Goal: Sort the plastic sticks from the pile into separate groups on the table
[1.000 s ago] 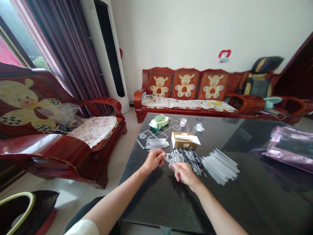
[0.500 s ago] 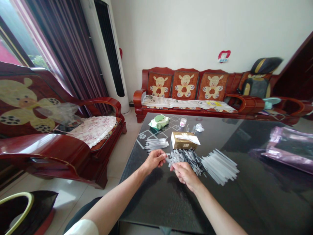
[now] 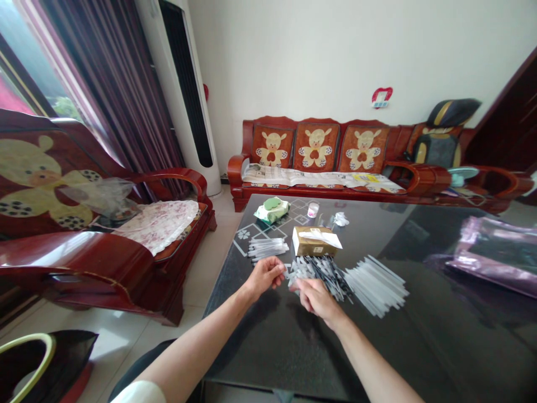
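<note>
Over the near part of the black table, my left hand is closed in a pinch, thumb against the fingers. My right hand faces it a short gap away, its fingers curled and pinched too. Something small and pale shows at the right fingertips, too blurred to name. Just beyond the hands is a pile of thin black sticks with whitish translucent ends. Right of it, long translucent strips lie side by side. Behind my left hand rests a smaller bundle of pale, slim pieces.
A gold tissue box stands behind the stick pile. Farther back are a green wet-wipe pack, a small white tub and crumpled tissue. Purple plastic packaging lies at right. Wooden seating borders the table's left.
My right hand has turned slightly and its fingers are curled more tightly. My left hand keeps nearly the same pose. The whole view has shifted a little.
</note>
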`<state>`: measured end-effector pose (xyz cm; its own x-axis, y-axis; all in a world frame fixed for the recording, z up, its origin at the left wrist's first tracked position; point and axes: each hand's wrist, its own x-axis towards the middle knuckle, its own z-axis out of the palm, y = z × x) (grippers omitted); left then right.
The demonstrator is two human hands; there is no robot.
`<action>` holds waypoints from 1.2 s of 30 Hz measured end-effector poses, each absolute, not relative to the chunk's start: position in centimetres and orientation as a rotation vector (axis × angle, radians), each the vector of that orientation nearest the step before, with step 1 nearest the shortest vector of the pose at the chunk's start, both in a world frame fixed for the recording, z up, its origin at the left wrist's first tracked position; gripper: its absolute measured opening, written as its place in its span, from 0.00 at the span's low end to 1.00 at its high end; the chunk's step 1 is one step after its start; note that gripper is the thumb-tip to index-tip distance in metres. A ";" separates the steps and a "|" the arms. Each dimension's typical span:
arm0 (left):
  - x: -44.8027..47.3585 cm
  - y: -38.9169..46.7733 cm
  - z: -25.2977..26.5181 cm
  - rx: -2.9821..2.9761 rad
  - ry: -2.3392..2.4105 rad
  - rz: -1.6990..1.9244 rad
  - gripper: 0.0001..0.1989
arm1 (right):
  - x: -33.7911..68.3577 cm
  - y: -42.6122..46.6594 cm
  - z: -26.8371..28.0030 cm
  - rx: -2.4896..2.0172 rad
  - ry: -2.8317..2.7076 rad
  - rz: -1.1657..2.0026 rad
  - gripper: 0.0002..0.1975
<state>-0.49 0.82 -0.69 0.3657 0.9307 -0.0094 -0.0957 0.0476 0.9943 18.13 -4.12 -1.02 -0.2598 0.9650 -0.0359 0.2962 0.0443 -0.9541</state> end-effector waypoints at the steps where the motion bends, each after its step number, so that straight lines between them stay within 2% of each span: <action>1: -0.5 0.8 -0.6 1.272 0.870 0.954 0.18 | 18.2 -4.1 -1.1 -1.282 -1.600 1.303 0.24; 4: -0.5 0.8 -0.5 1.266 0.881 0.938 0.18 | 18.1 -4.2 -1.0 -1.269 -1.586 1.266 0.22; 9: -0.6 0.8 -0.7 1.236 0.892 0.933 0.18 | 17.7 -4.7 -0.4 -1.311 -1.853 0.746 0.21; 11: -0.7 0.9 -0.9 1.230 0.889 0.924 0.18 | 17.5 -4.8 -0.4 -1.338 -1.888 0.659 0.21; 23: -2.2 1.0 -2.3 1.164 0.831 0.838 0.19 | 16.2 -5.3 -1.1 -1.380 -1.787 0.920 0.21; 28: -2.7 1.6 -2.4 1.202 0.810 0.821 0.21 | 15.8 -4.8 -2.4 -1.353 -1.480 1.334 0.21; 32: -2.6 1.5 -2.3 1.258 0.795 0.838 0.22 | 15.8 -4.8 -3.1 -1.291 -1.290 1.610 0.25; 34: -2.4 1.5 -2.3 1.244 0.814 0.862 0.21 | 15.9 -4.7 -2.7 -1.280 -1.371 1.519 0.23; 36: -2.1 1.5 -2.2 1.190 0.870 0.886 0.20 | 16.0 -4.4 -2.1 -1.300 -1.567 1.265 0.21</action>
